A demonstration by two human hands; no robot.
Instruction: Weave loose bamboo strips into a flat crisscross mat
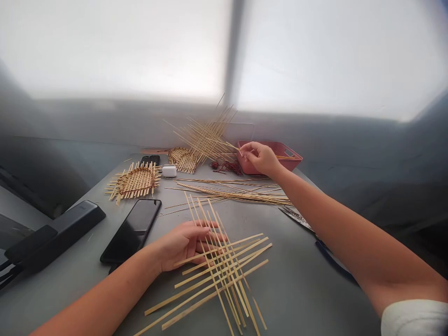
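1. Two bright, blurred panels fill the top of the frame, parted by a dark upright bar (233, 51); the corners fall into shadow.
2. Below them, a grey tabletop (301, 289) runs from the bottom edge to the middle of the frame.
3. At lower centre, a set of woven strips (229, 267) lies on the tabletop, crossed into an open lattice with long free ends.
4. The person's left hand (180, 245) is loosely curled on the lattice's upper left part, thumb over some strips and fingers beneath others.
5. The right hand (261, 158), right of centre in front of the red basket (292, 163), has thumb and finger pinched together, apparently on the end of a pale strip (233, 146). Whether that strip is free of the larger lattice (210, 137) behind cannot be told.
6. The step in hand looks like fetching a strip while the weave is steadied. The next move would call for drawing it clear without dragging its neighbours.
7. Loose strips (238, 195) cross the middle of the frame; a finished-looking woven piece (136, 181) and a phone (131, 228) sit left of them.
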